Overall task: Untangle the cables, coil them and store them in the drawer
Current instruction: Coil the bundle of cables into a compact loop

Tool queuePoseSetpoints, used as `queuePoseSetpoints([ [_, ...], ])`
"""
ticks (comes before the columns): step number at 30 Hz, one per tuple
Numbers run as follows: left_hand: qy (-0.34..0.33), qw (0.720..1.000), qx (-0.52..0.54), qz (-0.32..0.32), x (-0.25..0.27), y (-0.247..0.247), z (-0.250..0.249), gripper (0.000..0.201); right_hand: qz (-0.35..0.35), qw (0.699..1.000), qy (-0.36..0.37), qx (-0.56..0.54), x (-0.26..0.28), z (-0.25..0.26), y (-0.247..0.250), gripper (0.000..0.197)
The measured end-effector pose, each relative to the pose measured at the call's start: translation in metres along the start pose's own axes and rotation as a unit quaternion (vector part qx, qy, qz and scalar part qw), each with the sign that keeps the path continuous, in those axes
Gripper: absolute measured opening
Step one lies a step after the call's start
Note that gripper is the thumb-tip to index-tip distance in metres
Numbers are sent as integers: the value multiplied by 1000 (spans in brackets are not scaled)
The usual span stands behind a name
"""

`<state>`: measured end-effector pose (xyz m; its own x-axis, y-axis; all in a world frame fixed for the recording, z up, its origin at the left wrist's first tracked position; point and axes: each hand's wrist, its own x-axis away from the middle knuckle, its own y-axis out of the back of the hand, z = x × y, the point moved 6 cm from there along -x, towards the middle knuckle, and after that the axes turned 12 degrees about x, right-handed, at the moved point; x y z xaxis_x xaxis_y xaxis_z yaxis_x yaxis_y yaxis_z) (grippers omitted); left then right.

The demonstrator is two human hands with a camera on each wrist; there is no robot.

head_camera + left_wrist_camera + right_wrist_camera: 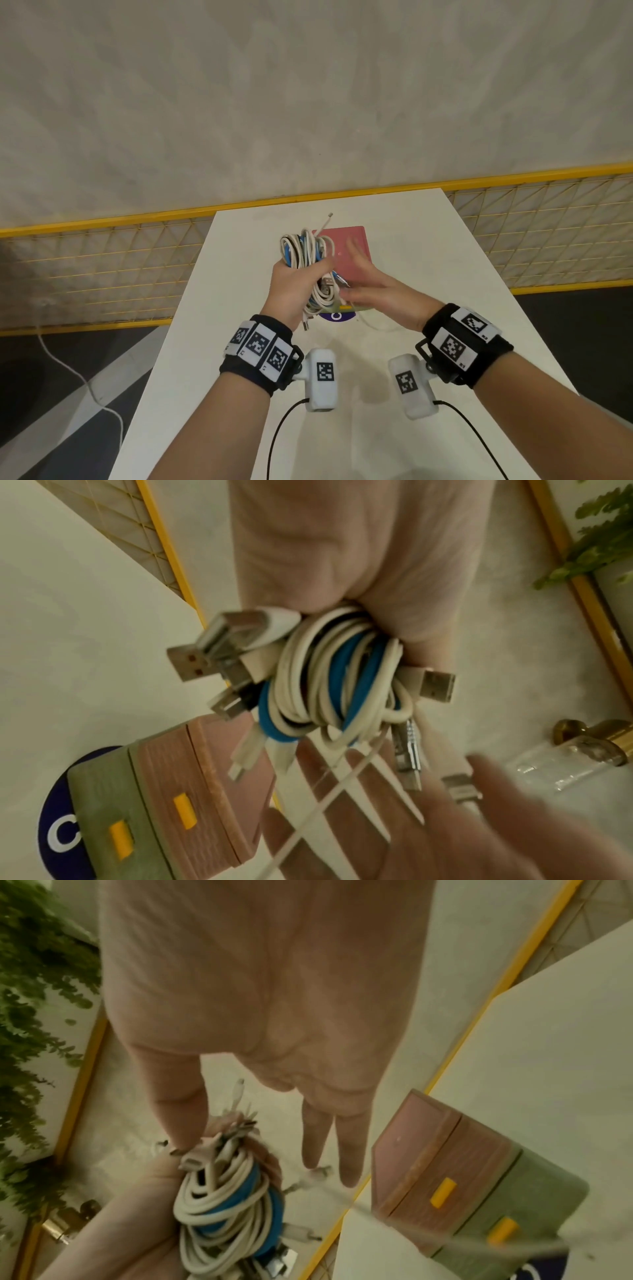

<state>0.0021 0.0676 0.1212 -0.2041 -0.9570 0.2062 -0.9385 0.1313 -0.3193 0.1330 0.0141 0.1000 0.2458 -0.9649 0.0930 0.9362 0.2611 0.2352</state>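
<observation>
While the bundle of cables (306,263), white with 1 blue strand, sits above the middle of the table (428,246), the left hand (294,284) grips it in a fist, plugs sticking out both ends. The right hand (373,287) hovers just beside it, fingers (349,1150) straight and spread, thumb at the plugs. Under both stands the small drawer box (192,791), pink over green with 2 yellow handles, on a blue disc (58,818) near the table's centre.

A white table (394,219) stands against a yellow mesh fence (102,260) before a pale wall (308,85)
</observation>
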Motion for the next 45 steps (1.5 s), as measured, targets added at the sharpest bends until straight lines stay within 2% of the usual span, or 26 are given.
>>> queuePoseSetpoints([
  [2,-11,1000,1,-26,-4,8,-2,10,-25,999,0,37,4,-5,6,87],
  [3,-13,999,8,-34,-5,10,-3,10,-39,995,7,91,5,-6,8,74],
  [5,-18,999,37,-35,-5,13,-5,11,-67,969,22,237,4,-4,8,39],
  [7,-19,997,65,-25,-3,12,-8,18,-60,954,11,293,2,-10,3,19],
  [9,-19,996,81,-16,-2,11,-10,25,-22,971,-29,235,2,-16,-6,20],
  [11,-11,995,98,-10,0,10,-11,29,7,989,-85,122,3,-18,-15,25],
  [14,-2,994,111,-8,2,8,-11,36,-10,992,-122,-22,2,-19,-22,29],
  [16,2,994,107,-8,3,8,-11,35,-52,990,-115,-64,-2,-22,-19,30],
  [18,4,996,89,-10,2,11,-11,40,-119,988,-80,-51,-4,-20,-10,20],
  [20,-1,999,46,-14,1,15,-11,36,-188,981,-46,-29,0,-14,1,11],
  [23,-25,999,-20,-30,-1,20,-11,22,-238,971,-24,6,2,-7,10,30],
  [26,-45,997,-65,-22,-2,18,-5,26,-233,972,-13,31,2,-2,6,47],
  [30,-52,995,-84,-12,-2,12,4,33,-225,972,11,70,3,11,-3,59],
  [33,-56,995,-79,-15,-3,12,5,31,-207,967,17,146,3,17,-7,74],
  [37,-74,991,-111,-21,-5,13,-1,27,-147,956,42,250,3,21,-16,78],
  [39,-81,988,-130,-16,-6,13,-2,25,-161,945,57,280,5,25,-13,72],
  [40,-78,988,-133,-10,-6,13,-1,23,-197,930,74,303,6,28,-7,66],
  [42,-71,988,-137,3,-5,14,1,20,-279,881,103,368,13,44,7,49],
  [43,-68,988,-139,11,-4,15,2,18,-302,875,93,367,13,46,16,41],
  [45,-60,988,-139,27,-2,16,4,17,-305,912,41,270,6,44,29,21],
])
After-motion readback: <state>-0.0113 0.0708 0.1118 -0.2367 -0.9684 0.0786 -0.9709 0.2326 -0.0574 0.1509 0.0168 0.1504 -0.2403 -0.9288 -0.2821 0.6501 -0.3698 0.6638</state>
